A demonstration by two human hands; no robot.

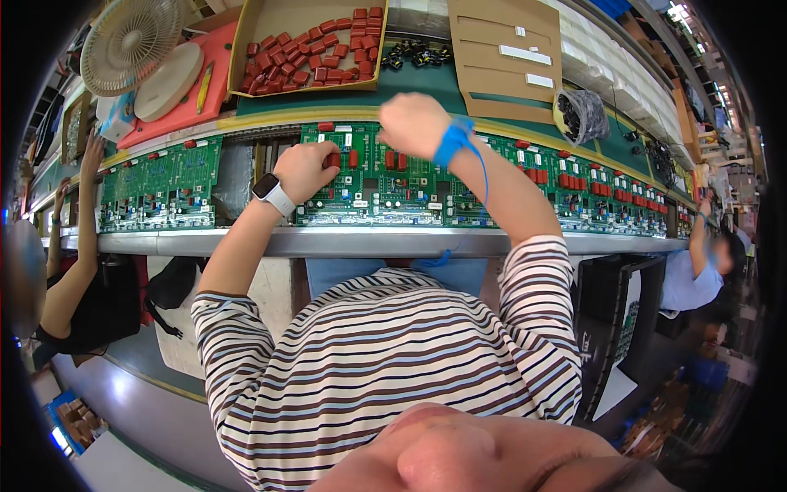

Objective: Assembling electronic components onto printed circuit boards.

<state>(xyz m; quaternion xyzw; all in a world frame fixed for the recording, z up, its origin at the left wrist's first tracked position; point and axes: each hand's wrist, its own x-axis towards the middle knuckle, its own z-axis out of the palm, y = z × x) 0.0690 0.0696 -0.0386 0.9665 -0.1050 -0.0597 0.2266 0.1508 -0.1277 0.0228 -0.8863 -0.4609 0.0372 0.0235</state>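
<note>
My left hand [305, 172], with a watch on its wrist, rests over the left part of a green circuit board [344, 180]. Its thumb and fingers are pinched together beside a red block-shaped component [353, 159]; whatever they hold is hidden. Above the far edge of the board is my right hand [412, 125], slightly blurred, with curled fingers. A blue wrist strap [454, 143] with a cord circles that wrist. I cannot make out anything in its fingers. Two red components [395, 161] stand upright on the board just below it.
More populated boards [607, 193] run along the rail to the right, others [160, 184] to the left. Beyond lie a carton of red components [311, 57], black parts [418, 54], cardboard [508, 82] and a fan [131, 41]. People work on both sides.
</note>
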